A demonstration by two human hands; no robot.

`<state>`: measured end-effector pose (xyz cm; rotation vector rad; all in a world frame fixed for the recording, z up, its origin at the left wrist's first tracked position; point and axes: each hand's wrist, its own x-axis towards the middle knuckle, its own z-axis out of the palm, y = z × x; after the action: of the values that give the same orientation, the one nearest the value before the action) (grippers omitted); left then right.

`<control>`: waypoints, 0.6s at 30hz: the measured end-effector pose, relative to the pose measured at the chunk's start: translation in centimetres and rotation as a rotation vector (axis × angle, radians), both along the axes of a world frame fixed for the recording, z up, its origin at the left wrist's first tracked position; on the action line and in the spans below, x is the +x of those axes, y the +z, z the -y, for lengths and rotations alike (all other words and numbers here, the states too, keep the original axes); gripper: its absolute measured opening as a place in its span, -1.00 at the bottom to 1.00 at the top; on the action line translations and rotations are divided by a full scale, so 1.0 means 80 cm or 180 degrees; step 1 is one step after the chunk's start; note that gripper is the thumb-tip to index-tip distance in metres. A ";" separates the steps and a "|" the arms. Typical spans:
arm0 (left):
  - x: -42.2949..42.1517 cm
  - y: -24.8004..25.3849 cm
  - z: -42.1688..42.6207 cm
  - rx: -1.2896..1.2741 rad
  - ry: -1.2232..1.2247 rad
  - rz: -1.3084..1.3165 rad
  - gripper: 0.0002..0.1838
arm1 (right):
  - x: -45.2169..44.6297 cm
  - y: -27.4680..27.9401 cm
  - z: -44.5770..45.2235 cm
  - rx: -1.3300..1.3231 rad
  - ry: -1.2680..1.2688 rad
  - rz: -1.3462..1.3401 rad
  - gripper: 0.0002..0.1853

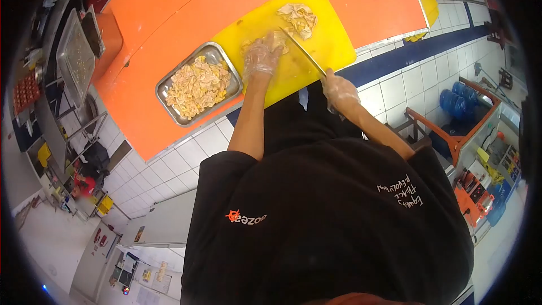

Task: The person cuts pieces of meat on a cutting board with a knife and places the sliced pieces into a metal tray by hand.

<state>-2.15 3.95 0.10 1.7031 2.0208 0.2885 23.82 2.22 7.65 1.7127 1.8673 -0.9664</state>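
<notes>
My right hand, in a clear plastic glove, is closed round the handle of a long knife. The blade slants up and left across a yellow cutting board, its tip beside some pale yellowish raw meat. My left hand, also in a clear glove, presses and grips that meat with bent fingers, just left of the blade. A separate heap of similar meat lies at the board's far end. Left of the board, a metal tray holds many small cut pieces.
The board and tray rest on an orange table. Another metal tray stands at the left beside an orange bin. Blue water jugs sit in an orange-framed rack at right. A person in red is far off at lower left.
</notes>
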 end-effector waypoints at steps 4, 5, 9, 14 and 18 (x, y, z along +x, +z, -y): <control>-0.014 0.039 -0.007 0.0269 -0.0034 -0.0065 -0.35 | 0.008 -0.007 0.006 -0.0009 -0.0056 0.0053 -0.55; -0.016 0.043 -0.007 0.0298 -0.0041 -0.0078 -0.35 | 0.010 -0.012 0.006 0.0082 0.0031 -0.0091 -0.57; -0.020 0.046 -0.003 0.0170 0.0006 -0.0614 -0.51 | 0.013 0.005 0.004 0.0245 0.0187 -0.0238 -0.59; -0.017 0.082 -0.006 -0.0601 0.0151 -0.0473 -0.60 | 0.021 0.011 0.006 0.0187 0.0188 -0.0437 -0.57; -0.006 0.077 -0.006 -0.0435 0.0345 0.0013 -0.59 | 0.019 0.023 0.008 0.0067 -0.0150 -0.0722 -0.57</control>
<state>-2.65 4.42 6.22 1.5130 2.0833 0.1848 25.33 1.61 9.49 1.7277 1.9901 -1.2078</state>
